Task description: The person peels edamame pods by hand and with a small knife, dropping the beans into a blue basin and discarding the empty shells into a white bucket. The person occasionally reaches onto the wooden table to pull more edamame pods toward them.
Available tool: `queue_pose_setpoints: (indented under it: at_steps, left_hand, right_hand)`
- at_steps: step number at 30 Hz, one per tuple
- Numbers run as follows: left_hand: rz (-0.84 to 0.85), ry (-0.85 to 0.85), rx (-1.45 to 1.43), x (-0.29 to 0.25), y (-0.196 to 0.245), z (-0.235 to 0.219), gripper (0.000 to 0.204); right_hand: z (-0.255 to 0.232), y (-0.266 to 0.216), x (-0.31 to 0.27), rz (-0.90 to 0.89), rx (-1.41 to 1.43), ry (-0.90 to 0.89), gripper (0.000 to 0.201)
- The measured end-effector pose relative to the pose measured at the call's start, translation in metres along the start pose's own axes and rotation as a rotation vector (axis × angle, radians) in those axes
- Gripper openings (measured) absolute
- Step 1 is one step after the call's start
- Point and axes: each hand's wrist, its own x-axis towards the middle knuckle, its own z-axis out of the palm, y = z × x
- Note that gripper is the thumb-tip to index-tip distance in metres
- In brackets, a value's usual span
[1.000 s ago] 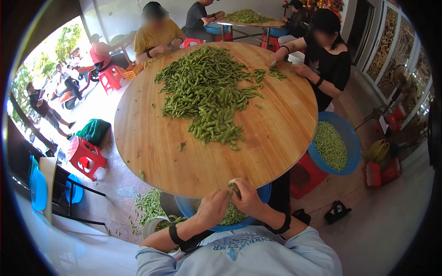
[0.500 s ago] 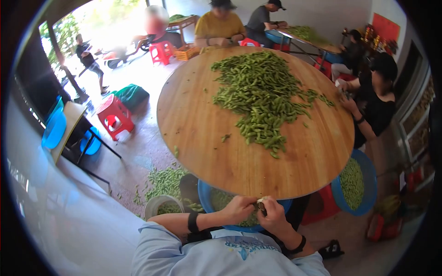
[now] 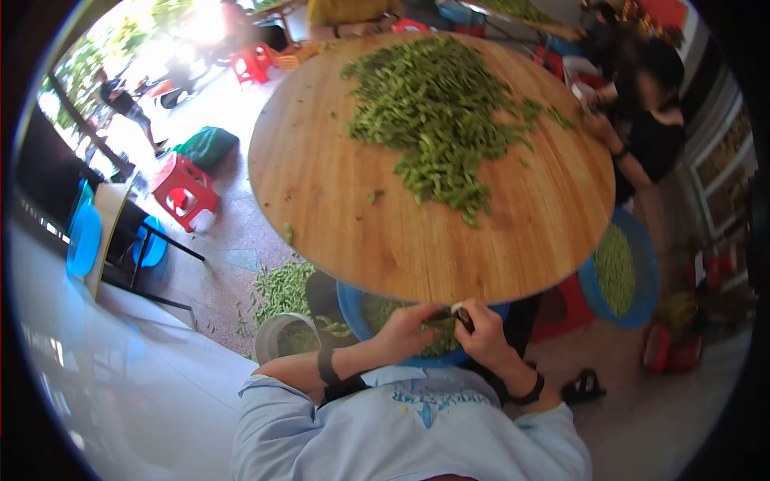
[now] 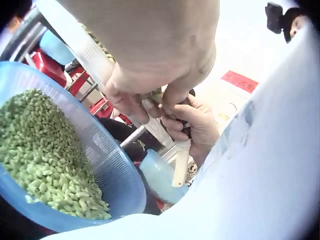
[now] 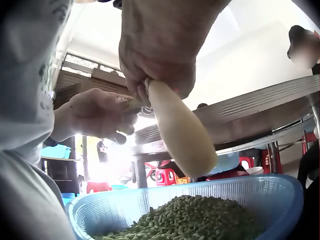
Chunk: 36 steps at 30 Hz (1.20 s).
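Over the blue basket (image 3: 345,317) of shelled green beans (image 5: 195,217), my two hands meet just below the near table edge. My left hand (image 3: 405,330) pinches a green bean pod (image 5: 133,106), held against the right fingers. The right hand (image 3: 485,333) grips a tool with a smooth, cream-coloured handle (image 5: 182,132); the handle's bulbous end sticks out below the fist. Fingers hide the tool's working end. In the left wrist view that handle (image 4: 181,167) points downward, and the beans (image 4: 45,160) lie heaped in the basket.
A large pile of pods (image 3: 433,120) covers the middle of the round wooden table (image 3: 321,216). Loose pods (image 3: 285,290) and a pale bucket (image 3: 273,341) are on the floor at left. Another blue basket (image 3: 646,276) stands at right, near a person in black (image 3: 658,136).
The head view has swung and tilted, shifting the table within it. My left fingers have opened a little from the tool, and a pod now shows between the hands. The right hand keeps its grip.
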Motion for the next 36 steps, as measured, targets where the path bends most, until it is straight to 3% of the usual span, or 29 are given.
queue_pose_setpoints:
  at_steps: [2,3,5,7,9,11,14,17,21,25,27,29,31,32,34,36]
  left_hand:
    - [-0.045,0.149,0.005,-0.003,0.008,-0.007,0.024]
    - [-0.053,0.124,0.001,-0.005,0.016,-0.015,0.024]
    - [0.110,0.085,0.218,-0.013,0.034,-0.037,0.023]
    - [0.105,0.061,0.521,-0.021,0.044,-0.074,0.018]
    - [-0.061,-0.043,1.031,-0.020,0.065,-0.117,0.013]
    - [0.090,0.264,1.338,-0.004,0.059,-0.134,0.012]
    - [0.071,0.171,0.990,0.044,0.042,-0.152,0.012]
    - [0.097,0.176,0.827,0.112,0.017,-0.132,0.018]
    - [0.055,0.250,0.910,0.176,-0.015,-0.111,0.020]
    - [-0.016,0.248,0.918,0.174,-0.019,-0.118,0.019]
    - [0.006,0.218,0.931,0.160,-0.030,-0.132,0.021]
    - [0.031,0.195,0.942,0.143,-0.032,-0.138,0.024]
    - [-0.114,0.177,0.461,0.122,-0.021,-0.134,0.024]
    - [-0.111,0.167,0.465,0.115,-0.013,-0.127,0.024]
    - [-0.401,0.169,-0.301,0.097,0.017,-0.101,0.021]
    - [-0.385,0.086,-0.423,0.084,0.028,-0.083,0.018]
  right_hand:
    - [0.002,0.000,0.003,0.020,0.123,-0.023,0.023]
    - [0.005,-0.003,0.004,0.041,0.123,-0.010,0.023]
    - [0.009,-0.008,0.006,-0.129,0.204,-0.021,0.020]
    - [0.009,-0.001,0.007,-0.183,0.163,-0.038,0.023]
    - [0.004,0.005,0.010,-0.268,0.084,-0.098,0.024]
    - [0.005,0.006,0.008,-0.267,0.073,-0.118,0.025]
    - [0.011,0.004,0.009,-0.221,0.096,-0.123,0.024]
    - [0.010,-0.001,0.011,-0.125,0.156,-0.139,0.024]
    - [0.003,0.000,0.009,-0.084,0.188,-0.116,0.028]
    - [-0.008,0.009,0.005,-0.025,0.284,-0.081,0.033]
    - [-0.014,0.010,0.005,0.241,0.559,-0.143,0.036]
    - [-0.012,0.009,0.008,0.303,0.738,-0.127,0.037]
    - [-0.008,0.009,0.017,0.362,0.915,-0.107,0.038]
    - [-0.006,0.009,0.023,0.392,1.005,-0.107,0.038]
    - [0.000,0.006,0.030,0.441,1.096,-0.102,0.037]
    - [0.002,0.001,0.038,0.463,1.212,-0.108,0.038]
